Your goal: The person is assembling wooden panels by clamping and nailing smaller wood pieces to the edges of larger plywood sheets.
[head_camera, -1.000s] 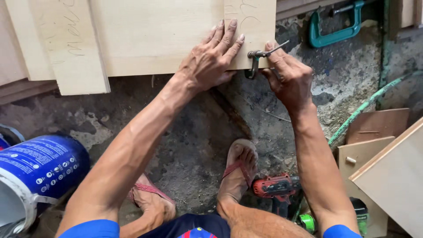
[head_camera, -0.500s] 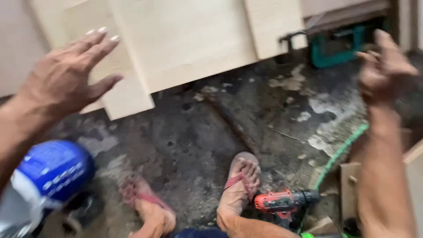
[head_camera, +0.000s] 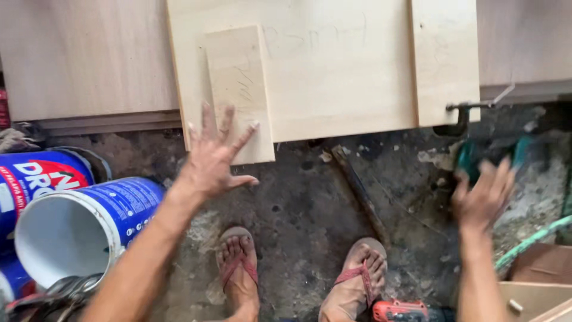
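My left hand (head_camera: 213, 156) is spread open, fingers apart, hovering just at the lower edge of a small plywood strip (head_camera: 237, 83) that lies on a larger plywood panel (head_camera: 333, 71). My right hand (head_camera: 482, 197) is blurred, open, with nothing in it, below a metal clamp (head_camera: 465, 116) fixed at the corner of another plywood strip (head_camera: 445, 59). A teal clamp (head_camera: 476, 156) lies behind the right hand. My feet in red sandals (head_camera: 238, 268) stand on the rough concrete floor.
Blue and white buckets (head_camera: 77, 226) lie on their sides at the left. A red cordless drill (head_camera: 400, 310) sits by my right foot. A green hose (head_camera: 530, 241) and wood offcuts (head_camera: 536, 286) are at the right. A dark bar (head_camera: 360, 191) lies on the floor.
Both hands left the panel and clamp and swung apart. The left hand has come back toward the small strip; the right hand has dropped below the clamp. The view shifted left.
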